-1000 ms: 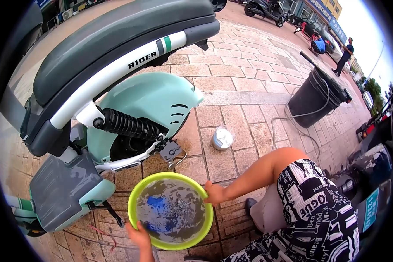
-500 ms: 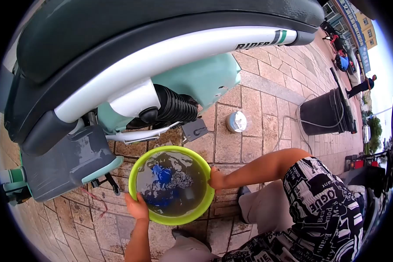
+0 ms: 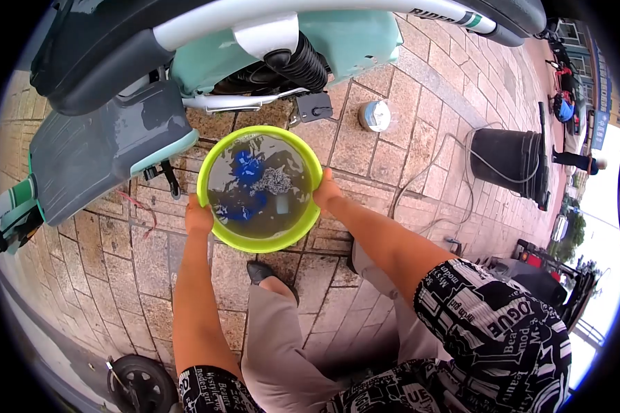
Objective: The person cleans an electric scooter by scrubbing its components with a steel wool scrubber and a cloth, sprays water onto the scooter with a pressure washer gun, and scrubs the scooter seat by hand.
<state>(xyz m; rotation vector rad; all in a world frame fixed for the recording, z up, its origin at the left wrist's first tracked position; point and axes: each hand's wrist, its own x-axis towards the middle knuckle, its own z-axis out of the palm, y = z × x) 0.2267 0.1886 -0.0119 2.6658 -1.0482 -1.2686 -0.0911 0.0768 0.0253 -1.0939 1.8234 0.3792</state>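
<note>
A lime-green basin (image 3: pixel 258 244) of murky grey water is between my two hands. My left hand (image 3: pixel 198 216) grips its rim at the left, and my right hand (image 3: pixel 327 191) grips the rim at the right. In the water lie blue cloth-like pieces (image 3: pixel 246 166), a silvery, mesh-like clump (image 3: pixel 274 181) and a small pale block (image 3: pixel 282 204). Beyond the basin stands a mint-green and white scooter (image 3: pixel 351 41) with a grey footboard (image 3: pixel 110 138). My fingers under the rim are partly hidden.
A small white tub (image 3: pixel 375 116) sits on the stone paving (image 3: pixel 399 155). To the right stands a black bucket (image 3: pixel 506 162) with a hose (image 3: pixel 439 148) trailing by it. A wheel (image 3: pixel 141 384) shows at the lower left. A person (image 3: pixel 579 162) is in the distance.
The basin, with both hands on its rim, now appears higher in view, and my arms look straighter. The scooter has also shifted upward in view, as the camera has tilted down. My grip stays the same.
</note>
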